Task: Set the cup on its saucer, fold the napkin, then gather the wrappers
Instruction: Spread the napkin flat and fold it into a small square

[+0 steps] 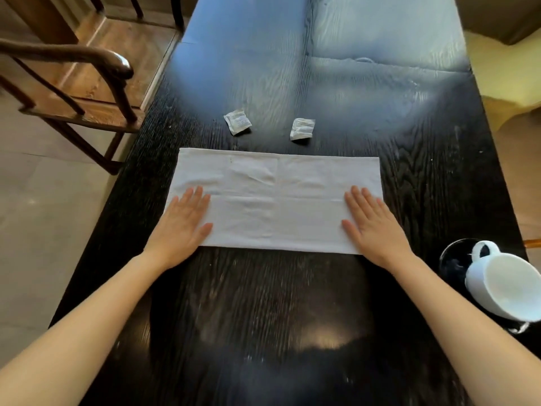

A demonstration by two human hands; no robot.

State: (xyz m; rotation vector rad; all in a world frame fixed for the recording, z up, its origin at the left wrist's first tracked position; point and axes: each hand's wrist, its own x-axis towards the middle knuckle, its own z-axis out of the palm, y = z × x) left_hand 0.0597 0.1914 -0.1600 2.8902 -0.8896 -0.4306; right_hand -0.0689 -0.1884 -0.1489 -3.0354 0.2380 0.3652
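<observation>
Both my hands, left hand (181, 224) and right hand (373, 227), press flat, fingers spread, on the folded napkin (275, 200); two wrappers (237, 121) lie beyond my fingertips, cup (503, 285) on saucer (452, 259) right of them

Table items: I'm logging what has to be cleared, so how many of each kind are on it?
Napkin: 1
Wrappers: 2
Cup: 1
Saucer: 1
Total: 5
</observation>
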